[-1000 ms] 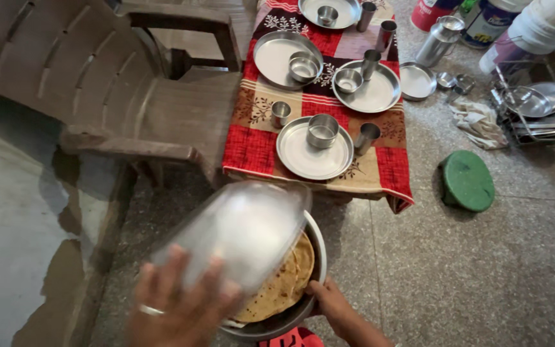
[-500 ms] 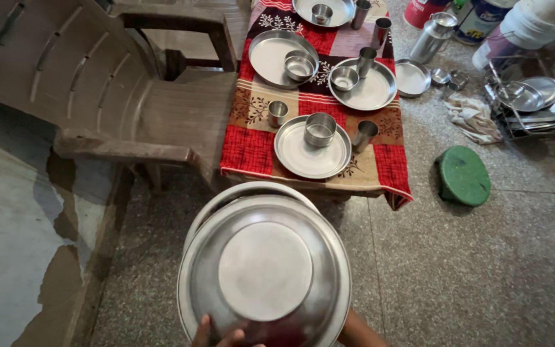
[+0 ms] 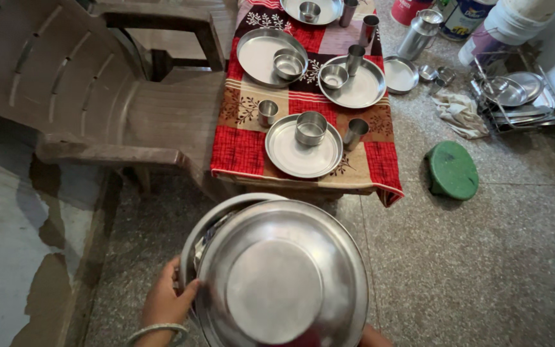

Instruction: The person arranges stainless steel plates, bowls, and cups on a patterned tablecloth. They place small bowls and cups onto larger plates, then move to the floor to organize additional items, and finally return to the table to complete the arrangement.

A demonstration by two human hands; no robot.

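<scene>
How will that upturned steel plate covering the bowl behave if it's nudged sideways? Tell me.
The upturned steel plate looks smooth and polished, so it would probably slide easily. It already sits off-centre on the bowl, leaving a gap at the left, so it likely rests loose. Rigid metal: it should shift as one piece. The left hand touches the rim.

Covered bowl at bottom centre, low table above it.
An upturned steel plate lies over a steel bowl, the left hand at its left rim. Upper centre, a clothed table carries plates, bowls and tumblers; chair left, stool right.
</scene>
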